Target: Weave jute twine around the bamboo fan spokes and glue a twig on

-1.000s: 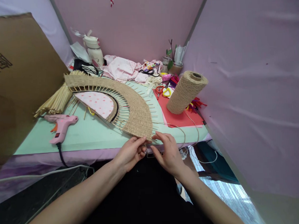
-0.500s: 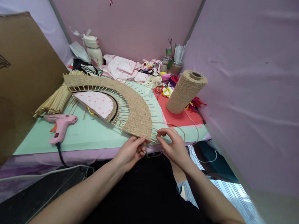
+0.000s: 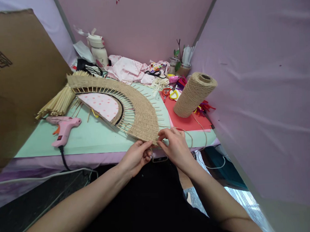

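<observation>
A half-round woven fan [image 3: 144, 113] of sticks and twine lies on the pale green sheet, with a pink dotted fabric piece [image 3: 103, 105] at its middle. My left hand [image 3: 137, 156] grips the fan's lower right corner between thumb and fingers. Right beside it, the thumb and fingertips of my right hand [image 3: 173, 144] are pinched at the fan's outer edge; what they hold there is too small to make out. A strand of twine [image 3: 204, 132] runs from the right side near that hand. The big twine spool [image 3: 192, 95] stands tilted on red paper.
A pink glue gun [image 3: 64, 128] lies at the left, near a bundle of sticks [image 3: 57, 101] and a large cardboard box [image 3: 22, 80]. Behind are a white bottle [image 3: 99, 53], crumpled pink cloth [image 3: 127, 68], scissors [image 3: 173, 94] and a potted plant [image 3: 183, 69].
My right hand has moved slightly left, closer to my left hand, and its fingertips have come onto the fan's edge. My left hand keeps its hold. The view has shifted slightly.
</observation>
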Available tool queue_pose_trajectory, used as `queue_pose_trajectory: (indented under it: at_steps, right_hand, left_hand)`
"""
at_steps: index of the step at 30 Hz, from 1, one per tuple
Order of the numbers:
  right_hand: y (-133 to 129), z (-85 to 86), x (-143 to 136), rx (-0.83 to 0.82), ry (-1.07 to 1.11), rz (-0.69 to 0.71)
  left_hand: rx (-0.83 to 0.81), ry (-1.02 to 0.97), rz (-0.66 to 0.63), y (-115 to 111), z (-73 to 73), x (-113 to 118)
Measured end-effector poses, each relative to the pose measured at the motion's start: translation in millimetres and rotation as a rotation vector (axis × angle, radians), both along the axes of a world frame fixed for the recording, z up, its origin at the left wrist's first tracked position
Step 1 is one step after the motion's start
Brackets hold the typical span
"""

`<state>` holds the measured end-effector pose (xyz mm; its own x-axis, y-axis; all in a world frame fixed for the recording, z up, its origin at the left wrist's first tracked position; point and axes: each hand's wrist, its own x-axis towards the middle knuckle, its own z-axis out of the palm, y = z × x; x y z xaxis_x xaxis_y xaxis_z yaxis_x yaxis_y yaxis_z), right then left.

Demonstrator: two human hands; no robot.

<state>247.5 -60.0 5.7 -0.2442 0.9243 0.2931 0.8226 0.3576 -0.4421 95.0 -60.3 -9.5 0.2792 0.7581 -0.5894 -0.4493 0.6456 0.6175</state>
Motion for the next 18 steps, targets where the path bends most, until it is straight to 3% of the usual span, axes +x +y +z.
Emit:
queue_pose_trajectory:
  at_steps: [7, 13, 18]
  right_hand:
    - [7.2, 2.3, -2.7, -0.038, -0.02, 0.014]
    - [13.1, 15.0, 18.5, 0.066, 0.345, -0.187]
    - [0.2, 11.8, 20.0, 0.038, 0.242, -0.033]
  left_hand:
    - [0.017, 0.004, 0.009, -0.1, -1.7, 0.9]
    - [0.02, 0.025, 0.006, 0.3, 0.7, 1.8]
    - [0.029, 0.011, 0.002, 0.6, -1.4, 2.1]
